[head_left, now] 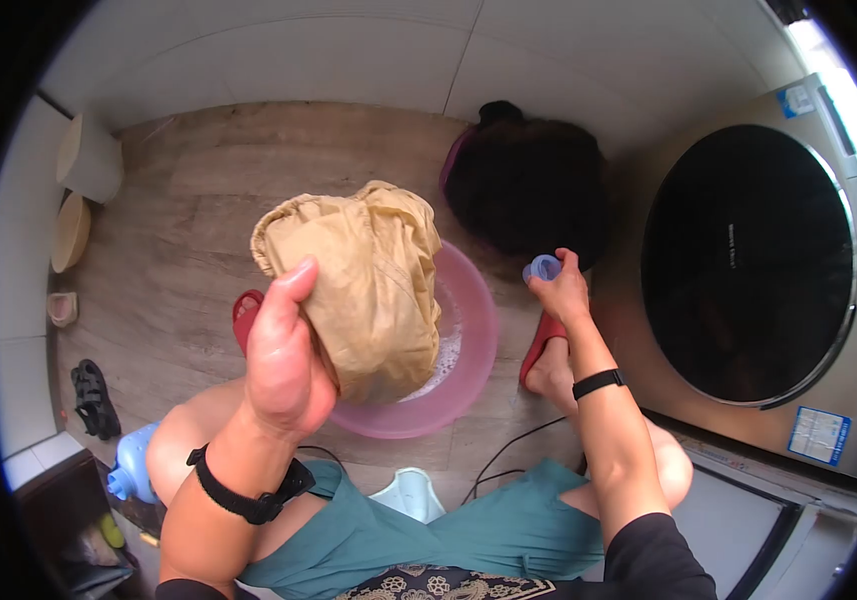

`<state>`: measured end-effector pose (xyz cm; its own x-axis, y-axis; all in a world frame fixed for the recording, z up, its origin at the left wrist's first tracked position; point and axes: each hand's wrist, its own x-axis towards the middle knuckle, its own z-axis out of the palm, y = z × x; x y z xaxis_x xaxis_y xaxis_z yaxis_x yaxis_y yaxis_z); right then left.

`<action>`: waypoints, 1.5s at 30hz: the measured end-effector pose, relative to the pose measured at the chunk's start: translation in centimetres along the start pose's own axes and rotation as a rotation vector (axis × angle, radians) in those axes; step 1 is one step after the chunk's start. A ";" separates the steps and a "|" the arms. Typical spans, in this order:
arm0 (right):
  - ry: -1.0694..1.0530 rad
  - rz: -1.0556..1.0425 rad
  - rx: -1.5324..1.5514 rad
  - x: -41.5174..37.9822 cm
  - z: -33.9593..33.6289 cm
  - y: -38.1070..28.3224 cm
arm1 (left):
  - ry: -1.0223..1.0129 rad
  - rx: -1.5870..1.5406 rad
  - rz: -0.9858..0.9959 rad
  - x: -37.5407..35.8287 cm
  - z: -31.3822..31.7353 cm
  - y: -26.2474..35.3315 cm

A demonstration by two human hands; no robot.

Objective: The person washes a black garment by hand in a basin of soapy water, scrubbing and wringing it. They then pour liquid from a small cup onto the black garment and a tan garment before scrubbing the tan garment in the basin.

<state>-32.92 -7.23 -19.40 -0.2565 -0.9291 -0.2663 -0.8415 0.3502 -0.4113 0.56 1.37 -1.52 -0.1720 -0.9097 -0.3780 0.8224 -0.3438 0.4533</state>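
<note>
My left hand (287, 365) is closed on a bunched tan garment (364, 290), thumb on top. It has a gathered elastic edge, and the fingers are hidden behind the cloth. The garment hangs above a pink basin (476, 365), covering much of it, and white suds (446, 362) show inside. Off to the right, my right hand (563, 293) pinches a small translucent blue-violet bottle cap (543, 267) with its hollow side showing. A blue bottle (132, 462) without a visible cap is beside my left knee.
A dark heap (529, 185) fills a purple tub (452, 160) near the wall. The washing machine (629, 300) with a black round door (749, 265) stands at right. A dark sandal (96, 398) lies at left. Thin cables (494, 462) cross the floor near my legs.
</note>
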 end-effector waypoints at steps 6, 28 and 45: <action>0.130 -0.309 0.303 -3.4 -10.2 -8.3 | -0.055 -0.053 0.000 -0.6 -0.9 -0.9; 0.177 -1.229 -0.286 -20.1 -17.3 -26.3 | -0.235 -0.105 -0.032 -3.3 -0.6 0.6; 0.297 -1.272 -0.195 -21.9 -18.6 -27.7 | -0.280 -0.182 -0.024 -3.5 -0.7 1.2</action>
<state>-12.82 1.24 14.03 0.6859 -0.5942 0.4200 -0.6190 -0.7799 -0.0925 2.49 4.30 -0.22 -0.3142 -0.9392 -0.1384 0.8952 -0.3416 0.2862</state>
